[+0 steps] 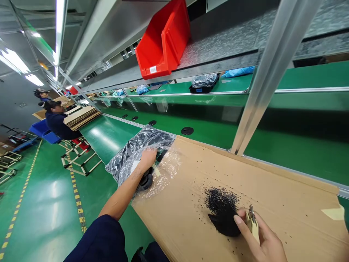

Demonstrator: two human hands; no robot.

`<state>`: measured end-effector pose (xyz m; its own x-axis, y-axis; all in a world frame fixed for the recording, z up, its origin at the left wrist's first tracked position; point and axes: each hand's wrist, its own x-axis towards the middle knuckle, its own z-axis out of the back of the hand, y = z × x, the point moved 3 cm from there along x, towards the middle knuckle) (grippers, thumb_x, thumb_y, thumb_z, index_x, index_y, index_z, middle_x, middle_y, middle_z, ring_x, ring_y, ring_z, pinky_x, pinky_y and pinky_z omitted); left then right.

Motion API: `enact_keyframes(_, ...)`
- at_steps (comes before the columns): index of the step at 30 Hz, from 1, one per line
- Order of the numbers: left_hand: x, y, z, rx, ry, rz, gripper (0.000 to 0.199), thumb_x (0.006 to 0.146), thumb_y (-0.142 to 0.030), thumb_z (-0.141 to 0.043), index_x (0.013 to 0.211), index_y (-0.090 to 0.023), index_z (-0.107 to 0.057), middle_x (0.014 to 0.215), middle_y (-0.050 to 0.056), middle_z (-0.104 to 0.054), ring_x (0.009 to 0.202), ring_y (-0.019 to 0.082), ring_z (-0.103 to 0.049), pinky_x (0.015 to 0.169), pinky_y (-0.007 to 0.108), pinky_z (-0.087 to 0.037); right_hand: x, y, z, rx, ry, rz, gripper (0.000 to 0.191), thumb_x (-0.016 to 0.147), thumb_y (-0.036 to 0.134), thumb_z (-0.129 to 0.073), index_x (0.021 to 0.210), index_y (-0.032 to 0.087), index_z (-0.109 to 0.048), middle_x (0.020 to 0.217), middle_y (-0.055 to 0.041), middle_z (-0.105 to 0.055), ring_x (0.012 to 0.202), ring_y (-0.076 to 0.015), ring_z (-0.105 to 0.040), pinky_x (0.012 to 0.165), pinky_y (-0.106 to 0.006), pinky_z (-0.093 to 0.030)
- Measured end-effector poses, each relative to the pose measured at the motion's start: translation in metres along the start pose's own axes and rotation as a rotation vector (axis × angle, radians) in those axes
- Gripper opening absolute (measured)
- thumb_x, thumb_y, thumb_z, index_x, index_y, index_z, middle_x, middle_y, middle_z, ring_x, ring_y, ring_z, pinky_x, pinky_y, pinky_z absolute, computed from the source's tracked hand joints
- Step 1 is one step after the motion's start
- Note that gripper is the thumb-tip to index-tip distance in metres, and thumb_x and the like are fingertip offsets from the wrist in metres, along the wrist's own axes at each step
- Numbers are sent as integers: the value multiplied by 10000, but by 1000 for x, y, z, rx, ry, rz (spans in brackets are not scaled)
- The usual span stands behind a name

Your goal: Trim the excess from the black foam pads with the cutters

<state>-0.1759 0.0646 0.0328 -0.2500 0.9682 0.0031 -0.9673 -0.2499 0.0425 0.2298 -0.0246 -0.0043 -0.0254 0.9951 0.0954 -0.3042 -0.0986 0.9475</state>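
Sleeve (99, 238) nearest; loose bits (220, 199) and nippers (253, 222) are the hazards

Right hand (265, 238) grips the nippers, handle between thumb and fingers, metal tips pointing up; the thumb tip also rests against a black piece (225, 222). That piece lies on the cardboard (188, 214), touching the near side of the bits. Left hand (148, 158) is well apart, over black parts (145, 181) at the clear bag (170, 169). Its fingers are partly hidden, so spread or pinching can't be made out, nor whether the film covers them.

Risks, as judged: a sideways swipe of the black piece or wrist could spread the bits further, since nothing walls them in. Bits could stick to the piece or get into the bag. Nippers and piece share one hand, so a slip while regripping might nick a finger or mark the piece. Crumpled film could snag the left fingers and drag parts out. Dark bits beside a dark piece make a small part easy to miss.
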Motion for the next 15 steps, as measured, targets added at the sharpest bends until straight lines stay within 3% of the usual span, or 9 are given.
enact_keyframes(4,-13,-3,13,-206,-77,-30,170,976,-205,-538,977,-106,-676,955,131,-680,1007,251,-633,916,375,-499,-1,-2,1,43,-4,-28,361,804,570,-695,810,209,-678,767,-40,-707,735,-212,-700,662,-222,-574)
enact_keyframes(7,-31,-17,19,-425,-98,-125,226,979,-249,-494,917,-126,-673,826,86,-658,851,214,-632,760,292,-494,-2,-4,1,54,-16,-83,378,784,586,-703,810,210,-672,781,-41,-693,750,-220,-685,660,-238,-560)
enact_keyframes(11,-55,-54,18,-729,14,-291,430,1014,-474,-440,957,-109,-662,721,30,-617,513,101,-522,510,216,-412,-5,2,-1,101,-13,-152,396,762,600,-718,812,213,-649,798,-36,-660,741,-209,-635,664,-253,-524)
enact_keyframes(13,-65,-78,17,-969,121,-376,486,994,-552,-479,1015,-101,-657,765,42,-648,439,69,-485,469,209,-403,-7,7,-3,137,-7,-168,398,772,602,-716,812,216,-630,770,-28,-622,697,-196,-583,642,-266,-496)
enact_keyframes(15,-74,-104,18,-1289,235,-453,459,951,-554,-592,1016,-106,-668,822,64,-685,472,79,-549,518,220,-468,-9,12,-4,171,-12,-176,396,788,600,-711,804,217,-612,738,-18,-577,653,-182,-523,624,-279,-466)
